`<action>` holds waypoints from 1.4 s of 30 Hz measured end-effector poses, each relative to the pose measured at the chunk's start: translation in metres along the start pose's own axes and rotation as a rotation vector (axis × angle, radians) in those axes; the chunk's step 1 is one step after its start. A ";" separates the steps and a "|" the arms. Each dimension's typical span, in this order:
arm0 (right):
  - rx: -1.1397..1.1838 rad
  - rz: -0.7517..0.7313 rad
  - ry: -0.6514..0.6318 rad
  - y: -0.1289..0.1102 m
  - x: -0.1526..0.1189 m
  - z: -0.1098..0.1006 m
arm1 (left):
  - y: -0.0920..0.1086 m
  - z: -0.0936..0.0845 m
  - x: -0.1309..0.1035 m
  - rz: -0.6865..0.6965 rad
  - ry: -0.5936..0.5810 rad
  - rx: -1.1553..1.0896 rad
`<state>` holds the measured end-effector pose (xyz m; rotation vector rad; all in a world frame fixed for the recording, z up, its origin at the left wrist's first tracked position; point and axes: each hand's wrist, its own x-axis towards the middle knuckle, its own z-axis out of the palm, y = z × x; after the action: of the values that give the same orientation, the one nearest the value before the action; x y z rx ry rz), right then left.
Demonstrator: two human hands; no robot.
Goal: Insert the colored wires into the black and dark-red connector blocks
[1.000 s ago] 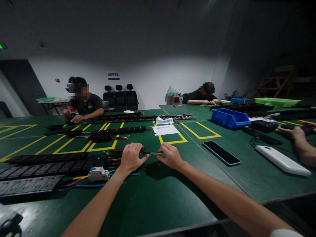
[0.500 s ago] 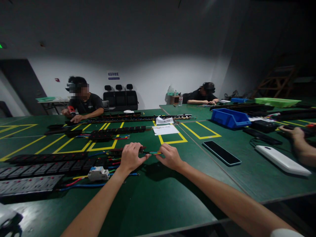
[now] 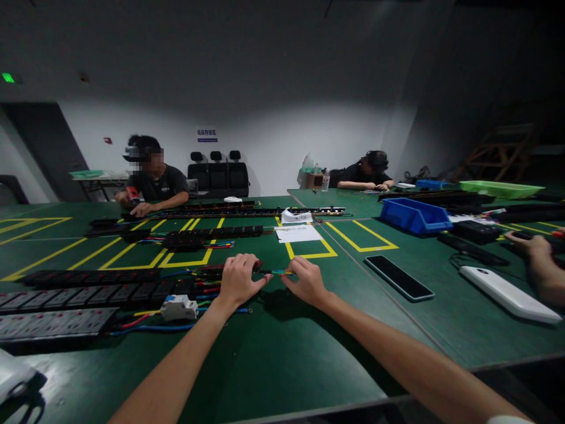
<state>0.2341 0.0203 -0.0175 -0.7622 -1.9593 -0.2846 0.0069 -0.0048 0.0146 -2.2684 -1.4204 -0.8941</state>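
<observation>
A thin green-and-yellow wire [image 3: 278,272] stretches between my two hands, above the green table. My left hand [image 3: 238,280] is closed around the wire's left part, its thumb pointing right along it; a dark, reddish piece shows just behind the fingers, and what it belongs to is hidden. My right hand [image 3: 305,280] pinches the wire's right end between thumb and fingers. Left of my hands lie black power strips [image 3: 83,323] with loose coloured wires. A white circuit breaker [image 3: 179,307] sits among those wires, beside my left forearm.
Paper sheets [image 3: 299,233] lie beyond my hands. To the right are a phone [image 3: 398,278], a white power bank [image 3: 507,294], a blue bin [image 3: 415,215] and a co-worker's hand [image 3: 532,247]. Across the table, one person holds a red tool [image 3: 132,194]; another leans over the far right part.
The whole view has shifted slightly to the right and a little down. Both hands keep nearly the same pose, with the wire still between them.
</observation>
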 end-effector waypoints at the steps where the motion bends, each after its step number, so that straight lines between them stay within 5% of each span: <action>1: 0.006 0.008 0.002 0.001 0.000 0.000 | 0.000 0.000 0.000 -0.007 0.006 0.001; 14: 0.123 0.031 -0.100 0.013 0.008 -0.016 | -0.004 -0.001 -0.001 0.006 0.103 -0.003; 42: 0.030 0.066 -0.179 0.013 0.003 -0.011 | -0.008 0.000 -0.002 0.108 0.176 0.025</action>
<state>0.2492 0.0256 -0.0110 -0.8556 -2.0968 -0.1514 -0.0004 -0.0028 0.0130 -2.1655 -1.2153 -1.0076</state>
